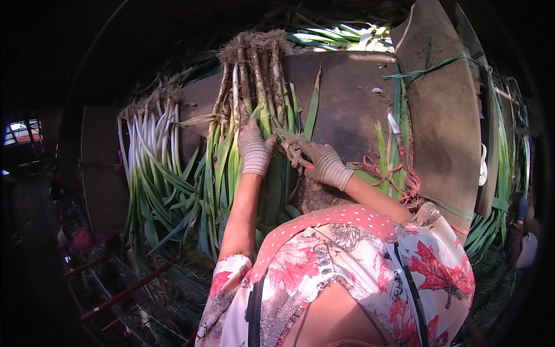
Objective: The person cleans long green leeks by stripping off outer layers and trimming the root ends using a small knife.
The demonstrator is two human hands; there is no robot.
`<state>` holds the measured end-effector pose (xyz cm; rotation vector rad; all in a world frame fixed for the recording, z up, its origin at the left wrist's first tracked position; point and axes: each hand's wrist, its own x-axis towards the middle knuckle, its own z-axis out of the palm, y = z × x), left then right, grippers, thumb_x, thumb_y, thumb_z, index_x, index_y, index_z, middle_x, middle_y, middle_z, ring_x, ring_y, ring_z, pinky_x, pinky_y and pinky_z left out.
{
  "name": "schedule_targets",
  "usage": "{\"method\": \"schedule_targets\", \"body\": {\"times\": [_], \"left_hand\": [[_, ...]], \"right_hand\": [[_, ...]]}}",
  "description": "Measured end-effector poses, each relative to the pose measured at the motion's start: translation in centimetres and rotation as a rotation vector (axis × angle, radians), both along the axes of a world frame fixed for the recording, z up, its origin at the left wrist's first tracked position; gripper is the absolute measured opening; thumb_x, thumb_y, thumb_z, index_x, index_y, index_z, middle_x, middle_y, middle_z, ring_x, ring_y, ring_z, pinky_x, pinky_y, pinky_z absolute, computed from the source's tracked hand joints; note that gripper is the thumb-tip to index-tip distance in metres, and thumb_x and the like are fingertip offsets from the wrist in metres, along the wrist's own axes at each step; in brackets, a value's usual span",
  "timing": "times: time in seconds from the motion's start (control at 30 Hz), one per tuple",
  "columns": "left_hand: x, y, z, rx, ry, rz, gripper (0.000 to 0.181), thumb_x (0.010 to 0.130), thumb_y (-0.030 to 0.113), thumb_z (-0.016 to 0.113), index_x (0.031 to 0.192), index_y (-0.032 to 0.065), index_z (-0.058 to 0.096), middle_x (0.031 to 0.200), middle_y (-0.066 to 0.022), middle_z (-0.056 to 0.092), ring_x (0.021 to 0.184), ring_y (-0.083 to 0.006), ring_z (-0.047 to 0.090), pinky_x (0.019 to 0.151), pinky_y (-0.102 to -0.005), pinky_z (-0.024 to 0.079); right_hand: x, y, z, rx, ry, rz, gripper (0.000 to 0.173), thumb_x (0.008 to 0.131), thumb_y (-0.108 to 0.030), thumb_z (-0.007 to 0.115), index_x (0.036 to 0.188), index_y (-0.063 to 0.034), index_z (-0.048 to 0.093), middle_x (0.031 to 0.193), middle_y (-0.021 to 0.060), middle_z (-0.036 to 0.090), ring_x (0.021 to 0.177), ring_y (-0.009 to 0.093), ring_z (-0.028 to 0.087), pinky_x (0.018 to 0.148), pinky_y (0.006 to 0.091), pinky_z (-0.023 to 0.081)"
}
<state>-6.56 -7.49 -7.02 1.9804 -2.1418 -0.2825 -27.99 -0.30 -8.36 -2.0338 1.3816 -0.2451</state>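
Note:
Before me lies a heap of unpeeled large green onions [258, 82], their soil-stained stalks and roots pointing away from me. My left hand [254, 147], in a striped knit glove, is closed around green stalks at the near part of this heap. Just right of it, my right hand [326, 167], gloved alike, has its fingers on a withered brownish leaf [291, 147]. A small red-orange bit shows beside the right thumb; what it belongs to is unclear. On the left lies a bunch of peeled onions [151, 130] with clean white stalks.
The onions lie on a dark worktop [342, 104]. To the right, a knife [393, 123] stands blade up beside green leaves and pink twine [411, 184]. An upright brown board [442, 117] borders that side, with more onions [498, 173] beyond. A red metal bar [125, 292] is at lower left.

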Motion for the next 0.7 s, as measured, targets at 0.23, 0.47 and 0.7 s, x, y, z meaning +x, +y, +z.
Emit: {"method": "schedule_targets", "body": {"times": [0.23, 0.47, 0.7], "left_hand": [[0.8, -0.1, -0.9, -0.062, 0.02, -0.046, 0.069, 0.069, 0.028, 0.08, 0.126, -0.0016, 0.053, 0.112, -0.0224, 0.06, 0.106, -0.0393, 0.056, 0.093, -0.0466, 0.046], [0.5, -0.7, -0.4, 0.054, 0.044, 0.009, 0.067, 0.07, 0.03, 0.076, 0.126, 0.0, 0.055, 0.116, -0.0229, 0.06, 0.11, -0.0387, 0.057, 0.096, -0.0457, 0.047], [2.7, -1.0, -0.2, 0.241, 0.593, 0.09, 0.063, 0.074, 0.025, 0.07, 0.129, -0.0022, 0.055, 0.112, -0.0218, 0.064, 0.099, -0.0331, 0.063, 0.093, -0.0418, 0.049]], "right_hand": [[1.8, -1.9, 0.4, 0.002, 0.075, 0.037, 0.075, 0.077, -0.028, 0.068, 0.139, 0.0003, 0.037, 0.116, 0.0213, 0.063, 0.1, 0.037, 0.065, 0.089, 0.0445, 0.049], [3.4, -15.7, -0.9, -0.183, 0.105, -0.151, 0.077, 0.073, -0.028, 0.069, 0.141, -0.0025, 0.041, 0.11, 0.0236, 0.066, 0.097, 0.04, 0.065, 0.084, 0.048, 0.052], [1.9, -23.0, -1.2, -0.164, -0.095, -0.225, 0.071, 0.072, -0.034, 0.069, 0.135, -0.0074, 0.049, 0.106, 0.0239, 0.067, 0.095, 0.04, 0.065, 0.082, 0.048, 0.052]]}}
